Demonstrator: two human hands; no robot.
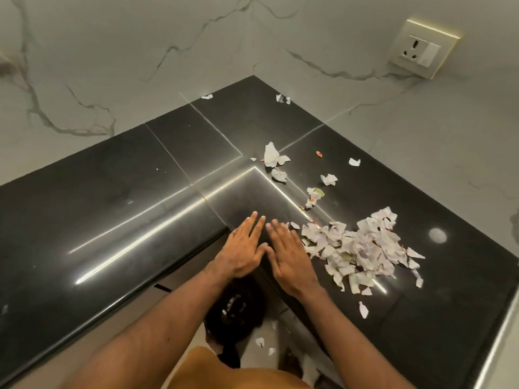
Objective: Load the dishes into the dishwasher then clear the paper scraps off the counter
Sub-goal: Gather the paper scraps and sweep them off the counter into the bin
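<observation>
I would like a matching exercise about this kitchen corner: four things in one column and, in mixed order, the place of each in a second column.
Things
1. large pile of paper scraps
2. dark bin
3. socket
4. left hand

Places
A. on the marble wall, upper right
B. below the inner corner of the counter, with a few scraps inside
C. flat at the counter's inner corner, beside the right hand
D. on the counter, just right of the right hand

Pairs: 1-D; 2-B; 3-A; 4-C
</observation>
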